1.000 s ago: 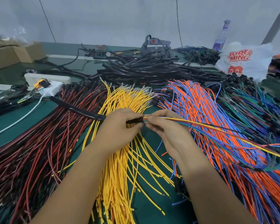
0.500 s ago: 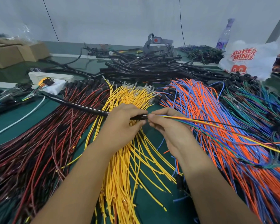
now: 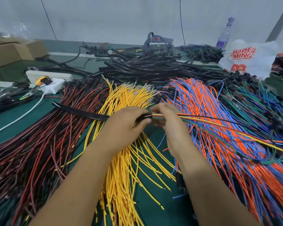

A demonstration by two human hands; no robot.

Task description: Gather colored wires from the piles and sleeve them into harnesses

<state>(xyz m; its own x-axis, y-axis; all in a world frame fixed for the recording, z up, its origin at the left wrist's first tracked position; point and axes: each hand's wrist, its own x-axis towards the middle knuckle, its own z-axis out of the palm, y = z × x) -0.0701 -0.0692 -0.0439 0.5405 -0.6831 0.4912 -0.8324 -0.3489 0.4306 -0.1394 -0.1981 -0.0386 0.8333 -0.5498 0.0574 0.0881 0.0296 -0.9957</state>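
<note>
My left hand (image 3: 126,123) grips the mouth end of a black sleeve (image 3: 82,112) that trails off to the left over the wire piles. My right hand (image 3: 170,124) pinches a thin bundle of colored wires (image 3: 219,124), yellow, green, blue, black and orange, just right of the sleeve mouth. The bundle's end enters the sleeve and its tail runs off to the right. Below both hands lies the yellow wire pile (image 3: 126,168). A red and black pile (image 3: 39,152) is on the left, an orange and blue pile (image 3: 227,152) on the right.
A heap of black sleeves (image 3: 153,66) lies behind the piles. Green and blue wires (image 3: 260,103) lie far right. A white plastic bag (image 3: 248,57) and a bottle (image 3: 225,33) stand back right. Cardboard boxes (image 3: 11,51) and a white power strip (image 3: 47,75) are back left.
My hands have stayed together at the sleeve mouth; a short length of the bundle now shows between them. The view has shifted slightly.
</note>
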